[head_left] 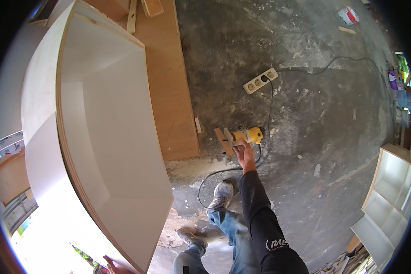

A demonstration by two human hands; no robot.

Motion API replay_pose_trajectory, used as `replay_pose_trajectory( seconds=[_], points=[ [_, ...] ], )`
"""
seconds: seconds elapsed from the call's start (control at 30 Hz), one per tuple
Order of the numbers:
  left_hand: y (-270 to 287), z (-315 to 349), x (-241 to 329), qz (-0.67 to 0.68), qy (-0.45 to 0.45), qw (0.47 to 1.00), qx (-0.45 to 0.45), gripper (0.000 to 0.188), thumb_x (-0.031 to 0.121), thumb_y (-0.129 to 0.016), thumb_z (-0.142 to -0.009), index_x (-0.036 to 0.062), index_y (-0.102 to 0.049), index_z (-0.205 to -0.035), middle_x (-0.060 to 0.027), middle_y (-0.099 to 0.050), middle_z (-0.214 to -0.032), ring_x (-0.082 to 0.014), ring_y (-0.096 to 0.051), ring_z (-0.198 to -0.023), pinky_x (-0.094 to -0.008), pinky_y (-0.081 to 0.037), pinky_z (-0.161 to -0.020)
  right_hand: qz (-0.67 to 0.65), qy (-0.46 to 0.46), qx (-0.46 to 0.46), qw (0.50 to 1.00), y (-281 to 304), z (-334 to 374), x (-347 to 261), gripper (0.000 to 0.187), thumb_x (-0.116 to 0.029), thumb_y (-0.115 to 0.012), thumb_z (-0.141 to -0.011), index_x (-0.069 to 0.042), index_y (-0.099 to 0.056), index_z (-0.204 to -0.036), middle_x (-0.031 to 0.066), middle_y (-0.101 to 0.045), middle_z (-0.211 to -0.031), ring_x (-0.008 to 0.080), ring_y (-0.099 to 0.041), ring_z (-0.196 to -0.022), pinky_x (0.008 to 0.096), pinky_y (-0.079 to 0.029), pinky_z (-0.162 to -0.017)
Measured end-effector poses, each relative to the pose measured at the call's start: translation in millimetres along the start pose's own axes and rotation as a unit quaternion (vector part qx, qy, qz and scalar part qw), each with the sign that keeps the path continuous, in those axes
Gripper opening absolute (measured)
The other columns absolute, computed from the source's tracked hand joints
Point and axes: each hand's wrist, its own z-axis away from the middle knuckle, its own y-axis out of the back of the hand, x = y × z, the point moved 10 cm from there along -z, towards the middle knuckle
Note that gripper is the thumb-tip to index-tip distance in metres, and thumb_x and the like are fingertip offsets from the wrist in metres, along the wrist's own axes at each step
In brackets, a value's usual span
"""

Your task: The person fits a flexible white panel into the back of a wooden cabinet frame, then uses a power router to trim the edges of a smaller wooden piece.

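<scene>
My right hand reaches down to the floor, fingers closed on a yellow trim router. The router lies on its side with a flat brown wooden piece at its base end. A black cord runs from it, loops near my shoe and goes up to a white power strip. At the lower left edge, my left hand shows only in part, its fingers hooked on the rim of a large white cabinet box with bare wooden edges.
A brown wooden panel lies beyond the cabinet, with a small white strip beside it. White shelving stands at the right. A white and red bucket is far off. My shoes are on the stained concrete floor.
</scene>
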Motion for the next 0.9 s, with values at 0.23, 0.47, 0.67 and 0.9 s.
replay_pose_trajectory(
  seconds=[0.23,0.47,0.67,0.9],
  points=[
    [-41,45,17,0.032,0.021,0.992,0.116,0.064,0.032,-0.073,-0.095,0.0028,-0.043,-0.143,-0.0140,-0.061,-0.133,-0.0254,-0.061,-0.112,-0.0465,-0.052,-0.094,0.239,0.071,0.113,0.962,23,99,-17,0.022,-0.016,-0.064,-0.096,-0.002,-0.061,-0.113,0.0067,-0.066,-0.094,0.0182,-0.067,-0.081,0.0312,-0.054,-0.066],
    [-52,23,-11,0.119,-0.019,0.992,0.033,0.063,0.020,-0.082,-0.088,0.0021,-0.040,-0.131,-0.0181,-0.067,-0.121,-0.0266,-0.068,-0.106,-0.0422,-0.059,-0.085,0.355,0.088,-0.078,0.927,-163,336,68,0.020,-0.019,-0.064,-0.096,-0.003,-0.069,-0.107,0.0049,-0.069,-0.084,0.0116,-0.063,-0.068,0.0263,-0.051,-0.061],
    [-62,4,-9,0.072,0.032,0.997,-0.019,0.058,0.018,-0.088,-0.081,-0.0064,-0.060,-0.125,-0.0167,-0.067,-0.120,-0.0267,-0.065,-0.102,-0.0414,-0.057,-0.083,0.583,0.247,-0.139,0.762,-334,523,126,0.057,-0.039,-0.078,-0.087,0.000,-0.058,-0.123,0.0179,-0.064,-0.113,0.0290,-0.064,-0.102,0.0410,-0.052,-0.087],
    [-89,9,-28,0.111,0.349,0.886,-0.284,0.082,0.033,-0.075,-0.088,-0.0005,-0.032,-0.150,-0.0224,-0.033,-0.156,-0.0438,-0.031,-0.146,-0.0653,-0.033,-0.110,0.747,0.360,0.036,0.557,-362,582,119,0.078,-0.038,-0.079,-0.081,0.006,-0.041,-0.134,0.0270,-0.055,-0.116,0.0431,-0.055,-0.110,0.0480,-0.050,-0.093]
  ],
)
